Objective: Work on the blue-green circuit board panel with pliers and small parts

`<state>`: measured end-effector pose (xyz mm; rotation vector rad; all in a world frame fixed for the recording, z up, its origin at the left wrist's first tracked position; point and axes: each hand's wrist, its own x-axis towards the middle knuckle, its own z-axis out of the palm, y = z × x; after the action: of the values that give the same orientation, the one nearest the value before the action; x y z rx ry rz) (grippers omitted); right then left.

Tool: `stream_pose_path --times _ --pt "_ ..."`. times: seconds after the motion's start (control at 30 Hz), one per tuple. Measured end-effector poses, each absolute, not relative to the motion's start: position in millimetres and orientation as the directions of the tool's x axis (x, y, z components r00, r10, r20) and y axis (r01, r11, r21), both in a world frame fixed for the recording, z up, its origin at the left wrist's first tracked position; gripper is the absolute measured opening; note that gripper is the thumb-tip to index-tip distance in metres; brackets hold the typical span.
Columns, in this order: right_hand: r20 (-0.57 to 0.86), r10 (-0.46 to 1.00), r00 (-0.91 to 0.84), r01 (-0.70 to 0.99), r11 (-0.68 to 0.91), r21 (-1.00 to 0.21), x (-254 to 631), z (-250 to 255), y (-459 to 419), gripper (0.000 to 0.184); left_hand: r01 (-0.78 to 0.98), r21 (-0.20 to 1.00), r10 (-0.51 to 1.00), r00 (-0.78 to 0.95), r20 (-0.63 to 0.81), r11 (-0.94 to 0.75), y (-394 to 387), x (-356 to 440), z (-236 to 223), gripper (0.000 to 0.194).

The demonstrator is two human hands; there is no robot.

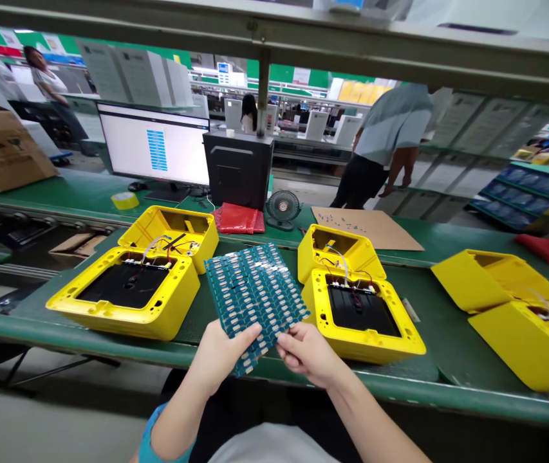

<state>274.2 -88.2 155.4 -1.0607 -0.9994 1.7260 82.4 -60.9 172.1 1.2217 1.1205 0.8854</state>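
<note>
A teal circuit board panel (255,289), patterned with rows of small pale pads, is held up tilted over the bench's front edge. My left hand (223,354) grips its lower left side, thumb lying across the face. At the lower right edge, my right hand (310,354) pinches the panel between thumb and curled fingers. To its left stands an opened yellow case (177,315) with a black inner panel and wires. Another opened yellow case (365,344) sits close by on the right, its lid tipped back.
A third yellow case (525,341) lies at the far right. Behind are a monitor (153,145), a black computer tower (238,170), a small fan (283,207), red bags (239,218), yellow tape (125,200) and cardboard (365,228) with small pieces. A person (385,141) stands beyond the bench.
</note>
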Motion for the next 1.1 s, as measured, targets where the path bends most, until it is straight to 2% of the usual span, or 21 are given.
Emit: stream_pose_path --times 0.23,0.33,0.57,0.73,0.83,0.93,1.0,1.1 --pt "-0.253 0.921 -0.295 -0.139 -0.304 -0.943 277 149 -86 0.040 0.096 0.978 0.933 0.298 -0.204 0.183 -59 78 171 0.036" --pt "-0.256 0.912 -0.322 -0.143 -0.314 -0.939 277 150 -86 0.042 0.110 0.983 0.947 0.272 -0.171 0.146 -59 78 167 0.036" --pt "-0.133 0.914 -0.384 -0.370 -0.285 -0.884 277 133 -91 0.039 -0.109 0.960 0.921 0.330 -0.209 0.257 -65 82 170 0.038" --pt "-0.069 0.926 -0.371 -0.543 -0.276 -0.793 271 125 -96 0.032 -0.169 0.946 0.914 0.352 -0.202 0.275 -67 83 173 0.037" --pt "-0.084 0.939 -0.333 -0.604 -0.281 -0.746 269 128 -97 0.022 -0.240 0.926 0.925 0.318 -0.209 0.292 -66 83 172 0.038" --pt "-0.148 0.927 -0.344 -0.590 -0.336 -0.734 267 133 -97 0.018 -0.279 0.912 0.930 0.299 -0.215 0.301 -64 84 171 0.040" --pt "-0.166 0.912 -0.376 -0.574 -0.369 -0.731 265 134 -97 0.023 -0.256 0.926 0.939 0.277 -0.203 0.276 -62 84 169 0.041" --pt "-0.140 0.903 -0.406 -0.534 -0.359 -0.765 259 133 -97 0.033 -0.084 0.986 0.974 0.187 -0.126 0.144 -60 84 165 0.038"
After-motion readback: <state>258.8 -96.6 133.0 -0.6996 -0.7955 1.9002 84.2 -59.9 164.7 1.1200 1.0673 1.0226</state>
